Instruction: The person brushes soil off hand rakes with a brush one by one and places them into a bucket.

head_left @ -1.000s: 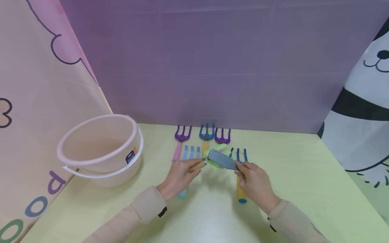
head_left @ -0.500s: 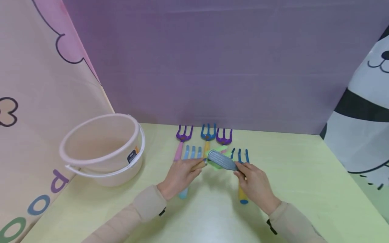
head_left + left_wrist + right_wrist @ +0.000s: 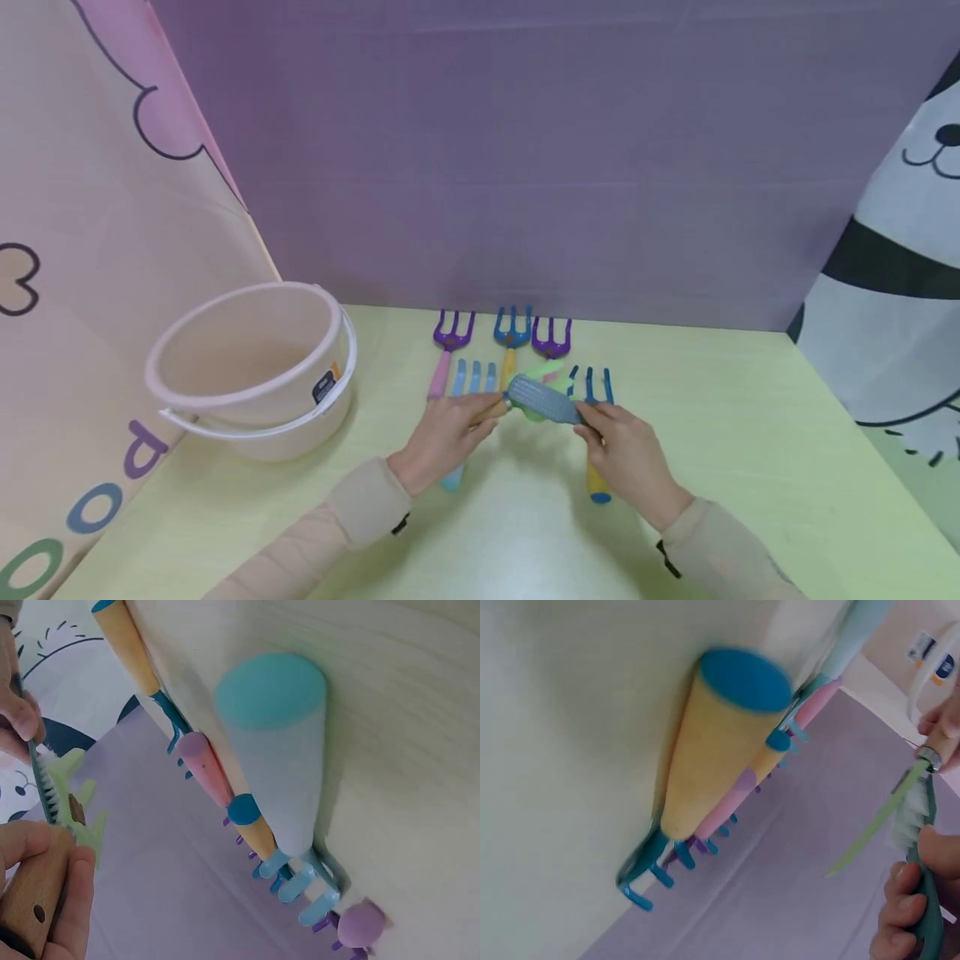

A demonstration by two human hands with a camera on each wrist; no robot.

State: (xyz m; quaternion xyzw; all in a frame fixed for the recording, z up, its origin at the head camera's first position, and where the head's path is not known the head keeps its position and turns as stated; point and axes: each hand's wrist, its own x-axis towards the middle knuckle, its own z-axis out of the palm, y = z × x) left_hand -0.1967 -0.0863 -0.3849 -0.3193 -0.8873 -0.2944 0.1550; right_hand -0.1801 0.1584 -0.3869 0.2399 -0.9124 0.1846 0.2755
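In the head view my left hand (image 3: pixel 446 433) grips the wooden handle (image 3: pixel 37 896) of a small garden fork with a light green head (image 3: pixel 549 368). My right hand (image 3: pixel 633 458) holds a scrubbing brush (image 3: pixel 542 400) by its blue-grey handle. The brush's back faces up and covers much of the green head. Both wrist views show the white bristles (image 3: pixel 911 814) against the green fork head. Both hands are above the table, in front of the other forks.
Several toy-coloured garden forks lie on the table: a pink-handled purple one (image 3: pixel 441 371), a light blue one (image 3: pixel 452 479) and a yellow-handled blue one (image 3: pixel 598 485) among them. A pale pink bucket (image 3: pixel 300 396) with a white handle stands left. A purple backdrop (image 3: pixel 525 167) rises behind.
The brush has shifted slightly left and down across the green fork head. Both hands keep their hold, and the left hand stays nearly in place.
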